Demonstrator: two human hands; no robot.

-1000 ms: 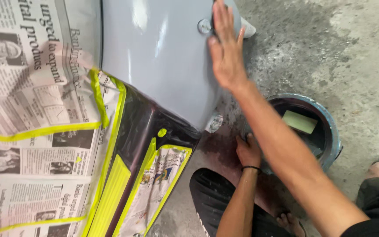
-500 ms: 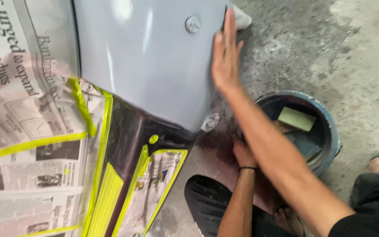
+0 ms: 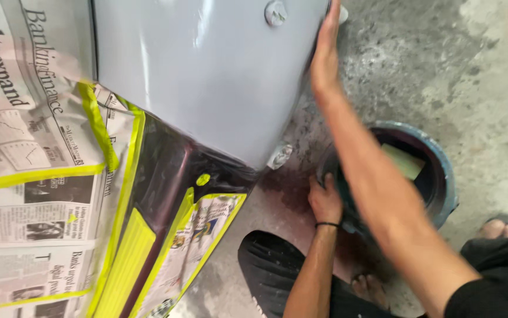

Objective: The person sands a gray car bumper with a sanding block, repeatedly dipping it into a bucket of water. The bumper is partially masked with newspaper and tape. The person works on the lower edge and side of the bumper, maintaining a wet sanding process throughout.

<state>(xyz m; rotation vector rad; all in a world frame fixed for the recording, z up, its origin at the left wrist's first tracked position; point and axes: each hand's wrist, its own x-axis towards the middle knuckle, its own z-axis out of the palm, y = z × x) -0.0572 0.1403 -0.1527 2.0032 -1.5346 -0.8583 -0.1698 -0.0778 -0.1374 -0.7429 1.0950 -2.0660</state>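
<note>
Head view: the right hand (image 3: 326, 56) lies flat, fingers straight, pressed against the right edge of the grey panel (image 3: 207, 76), which spreads to its left; whether something is under the palm cannot be told. Below it, the left hand (image 3: 324, 200) rests loosely curled on the rim of the blue bucket (image 3: 445, 176), gripping nothing visible.

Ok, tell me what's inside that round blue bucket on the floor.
Inside the blue bucket a pale yellow-green rectangular block shows against a dark interior. The right hand's forearm crosses the near side and the left hand rests at the rim, so the rest is hidden.
</note>
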